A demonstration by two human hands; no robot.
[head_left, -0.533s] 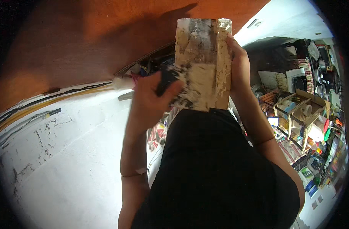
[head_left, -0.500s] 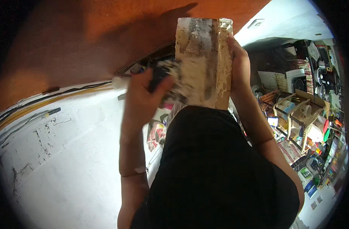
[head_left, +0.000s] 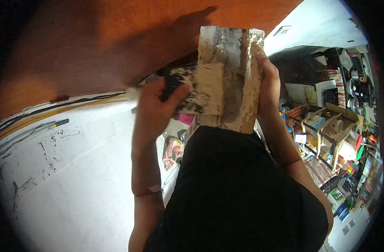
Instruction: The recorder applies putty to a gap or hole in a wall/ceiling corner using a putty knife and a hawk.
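A wide putty knife (head_left: 187, 90), black at its grip and daubed with cream putty, is in my left hand (head_left: 156, 110), thumb bent over it. Its blade end, under a thick layer of putty (head_left: 210, 86), lies over the left part of a flat rectangular board (head_left: 231, 44). My right hand (head_left: 268, 86) grips that board by its right edge, with the thumb along the near face. Grey and brown smears cover the board's face, and crusted putty runs down its right side. The fingers behind the board are hidden.
Above is a reddish-brown wooden surface (head_left: 158, 25). Cables (head_left: 66, 103) run along the white wall (head_left: 87, 168) on the left. On the right stand a shelf rack (head_left: 330, 126) with containers and a white stove (head_left: 327, 90), among household clutter.
The board has shifted slightly right and down with my right hand. The putty knife, blurred before, now shows sharply, with a thick putty layer on its blade end.
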